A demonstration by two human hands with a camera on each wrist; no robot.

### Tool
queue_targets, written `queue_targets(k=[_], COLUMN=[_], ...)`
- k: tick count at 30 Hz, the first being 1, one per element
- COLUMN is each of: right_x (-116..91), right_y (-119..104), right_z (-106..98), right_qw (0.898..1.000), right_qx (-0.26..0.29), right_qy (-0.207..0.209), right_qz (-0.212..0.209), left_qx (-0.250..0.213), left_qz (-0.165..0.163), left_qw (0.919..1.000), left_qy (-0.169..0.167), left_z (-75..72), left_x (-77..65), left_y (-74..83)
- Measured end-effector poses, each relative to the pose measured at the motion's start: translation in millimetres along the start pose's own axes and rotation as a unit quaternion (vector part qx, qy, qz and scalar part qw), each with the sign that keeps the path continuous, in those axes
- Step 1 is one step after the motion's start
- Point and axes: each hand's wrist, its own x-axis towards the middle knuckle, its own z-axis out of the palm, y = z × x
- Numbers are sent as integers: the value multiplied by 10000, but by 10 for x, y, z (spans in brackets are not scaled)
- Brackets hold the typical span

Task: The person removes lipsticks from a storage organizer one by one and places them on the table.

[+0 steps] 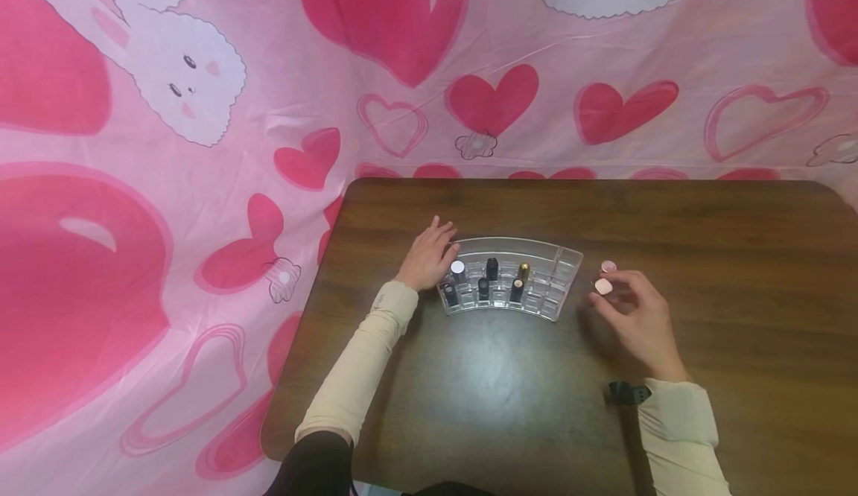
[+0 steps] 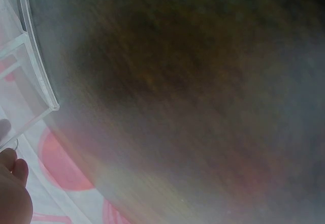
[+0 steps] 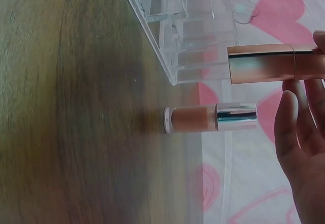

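Observation:
My right hand (image 1: 645, 321) pinches a shiny rose-gold lipstick tube (image 3: 261, 64) by one end, above the table and to the right of a clear curved lipstick organizer (image 1: 509, 243). Just behind it, a lip gloss tube (image 3: 194, 118) with a silvery cap stands upright on the tabletop. At the organizer's left end lies my left hand (image 1: 426, 258), fingers extended and thumb at the rim. Several tubes stand in the slots: a white-topped one (image 1: 458, 268), a gold one (image 1: 524, 269), and black ones such as the black lipstick (image 1: 492, 268). The slots on the right hold none.
The brown wooden table (image 1: 496, 407) meets a pink heart-and-bunny cloth (image 1: 415, 131) at the back and left. A dark strap (image 1: 628, 393) is at my right wrist.

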Motion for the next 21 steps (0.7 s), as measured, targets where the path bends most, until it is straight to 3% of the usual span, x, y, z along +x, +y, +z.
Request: queue_targets(k=[8, 21], right_x=[-4, -31], right_y=[41, 101], right_z=[-39, -122], right_qw=[9995, 9988], right_qx=[170, -145], right_qy=[256, 298], right_qz=[105, 370], left_qx=[-83, -66], left_qz=[-71, -15], left_qw=[9999, 10000], left_qy=[0, 29], left_z=[-1, 6], left_x=[-8, -5], left_y=[3, -13])
